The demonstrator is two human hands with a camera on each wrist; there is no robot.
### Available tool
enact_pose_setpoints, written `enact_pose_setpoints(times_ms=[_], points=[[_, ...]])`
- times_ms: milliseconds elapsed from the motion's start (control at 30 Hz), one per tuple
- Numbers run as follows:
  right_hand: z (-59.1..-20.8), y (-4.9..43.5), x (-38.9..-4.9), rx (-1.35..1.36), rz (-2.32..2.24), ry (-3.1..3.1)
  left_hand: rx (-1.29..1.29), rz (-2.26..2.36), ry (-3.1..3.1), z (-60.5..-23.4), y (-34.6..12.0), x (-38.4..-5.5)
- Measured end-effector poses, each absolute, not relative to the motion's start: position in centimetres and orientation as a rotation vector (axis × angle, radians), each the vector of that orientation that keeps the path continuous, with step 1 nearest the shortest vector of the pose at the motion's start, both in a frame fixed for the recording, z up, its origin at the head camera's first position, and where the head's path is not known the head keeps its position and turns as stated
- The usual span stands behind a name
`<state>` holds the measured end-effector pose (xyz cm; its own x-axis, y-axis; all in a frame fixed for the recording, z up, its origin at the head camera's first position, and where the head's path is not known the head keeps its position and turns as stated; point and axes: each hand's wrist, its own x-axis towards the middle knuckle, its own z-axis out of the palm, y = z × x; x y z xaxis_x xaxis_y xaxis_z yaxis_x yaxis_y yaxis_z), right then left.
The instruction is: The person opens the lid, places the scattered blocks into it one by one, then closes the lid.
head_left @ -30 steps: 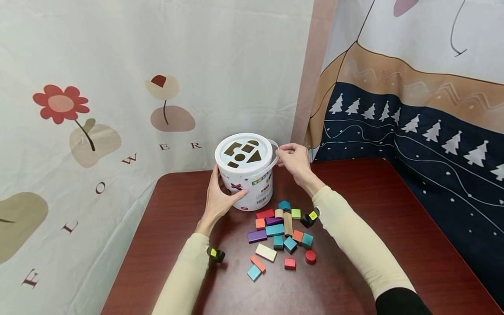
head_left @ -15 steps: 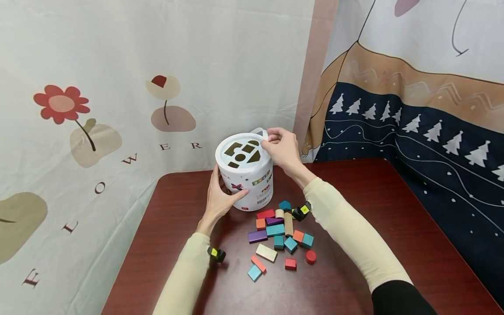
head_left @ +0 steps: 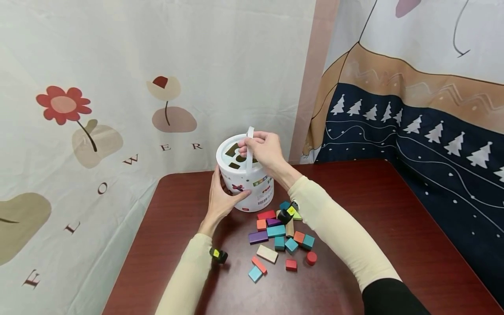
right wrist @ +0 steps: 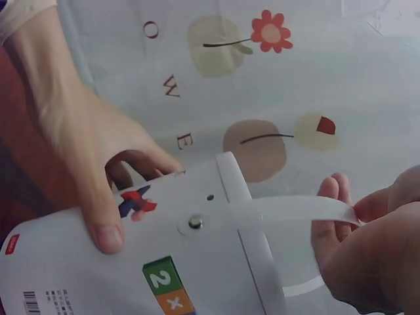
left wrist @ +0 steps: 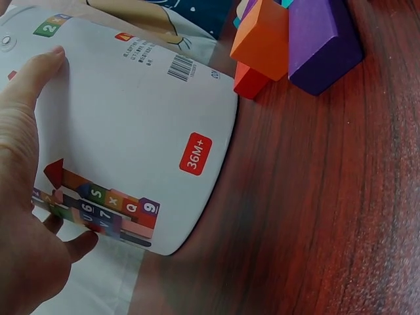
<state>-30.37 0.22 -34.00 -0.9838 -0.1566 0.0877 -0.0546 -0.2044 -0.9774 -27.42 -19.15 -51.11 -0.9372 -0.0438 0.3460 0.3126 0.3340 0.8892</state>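
Note:
A white bucket [head_left: 257, 194] with printed sides stands at the back of the table, its lid [head_left: 223, 161] pierced with shaped holes. My left hand [head_left: 221, 199] holds the bucket's left side, thumb on the front and fingers round the far side. In the left wrist view the thumb lies along the bucket wall [left wrist: 118, 118]. My right hand [head_left: 269, 153] pinches the white strap handle [head_left: 250, 159], which rises above the lid. The right wrist view has the handle [right wrist: 302, 209] between thumb and fingers, its end fixed by a rivet [right wrist: 195, 222]. My right hand hides part of the lid.
Several coloured wooden blocks lie in front of the bucket, among them a purple one [head_left: 258, 237], a cream one [head_left: 267, 253] and a red cylinder [head_left: 311, 258]. Behind the brown table [head_left: 177, 210] hang a pale printed cloth [head_left: 244, 65] and a dark blue one.
My right hand has swung the handle from the bucket's right side, up and leftward over the lid. The left hand has stayed on the bucket, and the blocks have not moved.

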Motion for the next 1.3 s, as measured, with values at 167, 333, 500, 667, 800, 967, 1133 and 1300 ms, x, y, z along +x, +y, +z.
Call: enact_pose_setpoints(times_ms=[167, 333, 500, 667, 800, 967, 1133, 1300], points=[[-34.3, -0.3, -30.0, -0.306, -2.34, 1.949, -0.224, -1.58, -2.332, -51.4, -19.1, -27.5], [-34.8, -1.3, -29.6, -0.307, -2.334, 1.958, -0.203, -1.518, -2.371, -51.8, -19.1, -27.6], [-34.8, -2.3, -29.3, -0.316, -2.346, 1.899, -0.203, -1.496, -2.365, -51.7, -19.0, -27.4], [-34.5, -2.8, -29.1, -0.362, -2.352, 1.787, -0.217, -1.483, -2.346, -51.8, -18.9, -27.4], [-34.6, -2.8, -29.1, -0.369, -2.342, 1.756, -0.235, -1.486, -2.327, -52.0, -18.8, -27.4], [-34.6, -2.5, -29.0, -0.379, -2.343, 1.745, -0.242, -1.476, -2.318, -52.0, -18.6, -27.3], [-34.2, -2.0, -28.7, -0.443, -2.337, 1.767, -0.246, -1.467, -2.309, -51.6, -18.0, -27.1], [-33.6, -1.1, -28.3, -0.481, -2.374, 1.761, -0.269, -1.449, -2.273, -50.7, -17.1, -27.1]])
